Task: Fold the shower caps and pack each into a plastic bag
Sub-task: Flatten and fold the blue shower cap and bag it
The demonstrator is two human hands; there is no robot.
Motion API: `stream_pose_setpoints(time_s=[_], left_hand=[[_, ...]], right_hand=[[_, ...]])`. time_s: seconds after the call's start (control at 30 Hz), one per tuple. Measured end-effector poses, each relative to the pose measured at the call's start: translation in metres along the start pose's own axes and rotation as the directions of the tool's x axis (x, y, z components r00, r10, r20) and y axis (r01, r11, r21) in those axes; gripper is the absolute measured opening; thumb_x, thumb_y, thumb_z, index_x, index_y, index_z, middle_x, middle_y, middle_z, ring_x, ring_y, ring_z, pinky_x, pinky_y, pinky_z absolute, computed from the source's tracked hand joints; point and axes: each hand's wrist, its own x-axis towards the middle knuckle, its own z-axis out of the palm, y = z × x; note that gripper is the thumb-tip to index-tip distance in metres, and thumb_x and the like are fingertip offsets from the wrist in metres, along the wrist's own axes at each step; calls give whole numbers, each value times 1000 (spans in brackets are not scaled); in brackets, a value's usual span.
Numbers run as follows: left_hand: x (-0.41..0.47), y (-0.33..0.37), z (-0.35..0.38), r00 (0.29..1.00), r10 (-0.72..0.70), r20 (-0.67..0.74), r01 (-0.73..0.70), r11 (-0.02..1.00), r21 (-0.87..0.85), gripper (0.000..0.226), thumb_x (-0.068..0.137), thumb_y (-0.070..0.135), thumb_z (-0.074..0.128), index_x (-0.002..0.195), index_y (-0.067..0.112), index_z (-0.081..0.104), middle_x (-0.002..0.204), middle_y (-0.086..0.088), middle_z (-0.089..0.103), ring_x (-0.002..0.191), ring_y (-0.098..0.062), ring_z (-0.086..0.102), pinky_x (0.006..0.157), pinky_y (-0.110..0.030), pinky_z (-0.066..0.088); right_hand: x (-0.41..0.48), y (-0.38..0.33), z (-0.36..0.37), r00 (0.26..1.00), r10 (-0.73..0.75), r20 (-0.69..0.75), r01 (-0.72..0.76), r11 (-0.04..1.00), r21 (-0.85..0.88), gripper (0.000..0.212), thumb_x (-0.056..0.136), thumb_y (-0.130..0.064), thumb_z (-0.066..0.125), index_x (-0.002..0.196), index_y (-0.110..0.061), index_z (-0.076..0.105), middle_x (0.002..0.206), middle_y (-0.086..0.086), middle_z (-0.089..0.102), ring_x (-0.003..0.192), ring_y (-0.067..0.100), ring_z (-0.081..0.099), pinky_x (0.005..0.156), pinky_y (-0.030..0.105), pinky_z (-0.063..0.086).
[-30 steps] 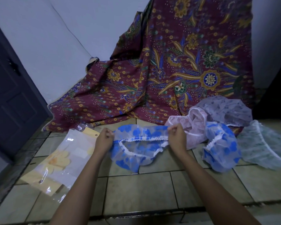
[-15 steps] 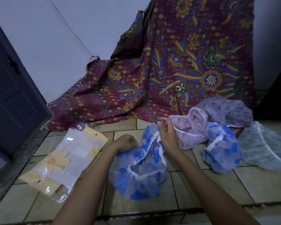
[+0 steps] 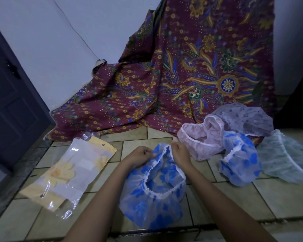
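A blue-flowered shower cap hangs in front of me over the tiled floor, its white elastic rim open towards me. My left hand pinches the rim on the left. Close beside it, my right hand pinches the rim at the top. To the left, clear plastic bags with yellow flower cards lie flat on the floor. At the right lie a second blue cap, a pink cap, a lilac cap and a pale green cap.
A maroon batik cloth drapes down the wall and onto the tiled floor behind the caps. A dark door stands at the left. A dark gap in the floor runs across just in front of me.
My hands came together from a wide stretch along the rim. The blue cap went from pulled flat between them to hanging bunched below, with its opening towards me.
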Motion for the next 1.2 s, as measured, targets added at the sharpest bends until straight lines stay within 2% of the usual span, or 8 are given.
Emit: stream_pose_setpoints(time_s=[0.17,0.33,0.47,0.57,0.8,0.87,1.1,1.2], left_hand=[[10,-9,0,957,45,-286,-93,983,-158,12,92,-2,48,85,5,54,63,-1,48,46,-6,38,42,-17,31],[14,-13,-4,811,-55,-583,-201,909,-366,7,93,13,53,99,11,51,74,-3,50,62,-16,46,62,-32,41],[14,-9,-1,676,-98,-730,-303,866,-397,8,97,17,47,98,12,41,76,-1,45,61,-12,42,55,-26,34],[13,-3,7,621,-160,-767,-363,809,-463,11,96,15,47,99,11,38,76,1,43,64,-11,43,57,-22,35],[10,-1,13,708,-158,-689,-372,745,-554,18,92,13,55,79,18,43,76,-2,50,66,-13,48,62,-24,39],[7,1,12,756,-113,-645,-370,739,-563,17,92,10,55,79,19,46,73,-2,50,65,-15,48,64,-26,40],[-5,6,11,963,73,-260,-159,931,-328,30,98,27,43,126,21,50,123,-9,59,111,-26,58,96,-39,47],[-12,8,13,985,74,-156,-107,971,-215,35,99,23,41,134,19,46,122,-25,57,107,-41,56,63,-27,54]], right_hand=[[6,-2,1,1000,31,7,-31,983,179,28,95,-9,40,72,-15,56,69,-6,51,66,6,46,63,23,36],[9,4,-11,965,252,73,-262,903,341,20,83,-11,58,63,-13,58,71,13,61,69,22,56,70,35,45],[3,-5,-19,945,230,232,-302,886,351,33,89,-28,58,62,-10,55,49,1,56,50,15,55,50,19,44],[-2,-9,-16,940,130,317,-236,917,322,42,79,-43,67,66,-3,63,61,7,67,59,14,58,59,21,46],[-7,-20,-7,954,-52,295,-18,973,228,16,86,-13,64,97,-2,69,85,6,67,70,5,59,64,9,46],[-9,-26,-5,960,-98,263,44,978,205,12,90,-17,59,84,-11,68,77,7,63,63,3,56,59,13,44],[-6,-28,-4,983,-141,113,111,964,243,31,87,-6,59,59,-20,55,49,-6,45,40,-3,40,47,11,35],[0,-22,-4,991,-115,62,98,969,229,17,84,3,57,69,-2,64,47,-9,52,47,0,47,53,14,40]])
